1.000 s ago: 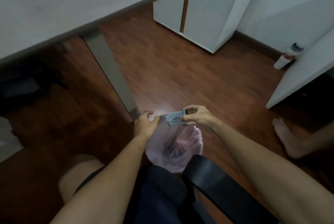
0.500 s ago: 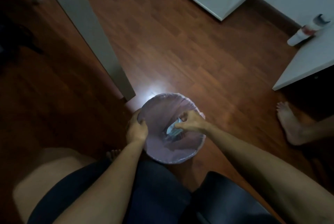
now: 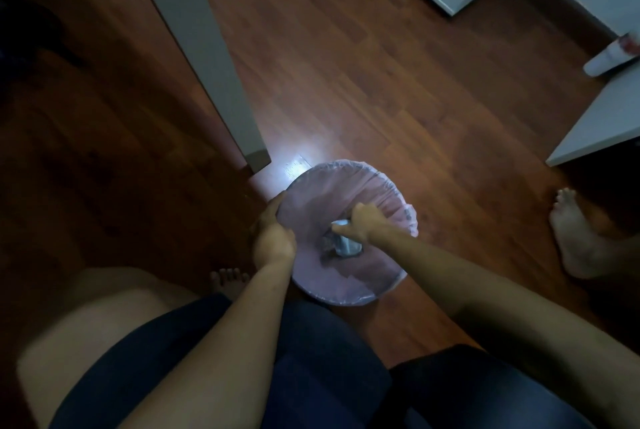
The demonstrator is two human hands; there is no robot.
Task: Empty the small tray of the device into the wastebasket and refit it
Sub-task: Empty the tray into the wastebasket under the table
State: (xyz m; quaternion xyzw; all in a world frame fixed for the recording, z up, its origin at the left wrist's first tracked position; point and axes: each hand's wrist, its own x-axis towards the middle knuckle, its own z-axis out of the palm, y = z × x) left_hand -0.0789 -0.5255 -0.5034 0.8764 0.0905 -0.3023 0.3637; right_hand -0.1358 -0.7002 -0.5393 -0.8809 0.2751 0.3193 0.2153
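Small pale-blue plastic tray (image 3: 344,244) hangs inside our pink-lined round wastebasket (image 3: 349,293), right hand (image 3: 362,222) fingers grasping it; left hand (image 3: 272,241) clenched on rim.

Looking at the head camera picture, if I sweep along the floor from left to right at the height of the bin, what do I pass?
Left hand on the wastebasket rim → small tray held inside it by the right hand → bare floor → a bare foot.
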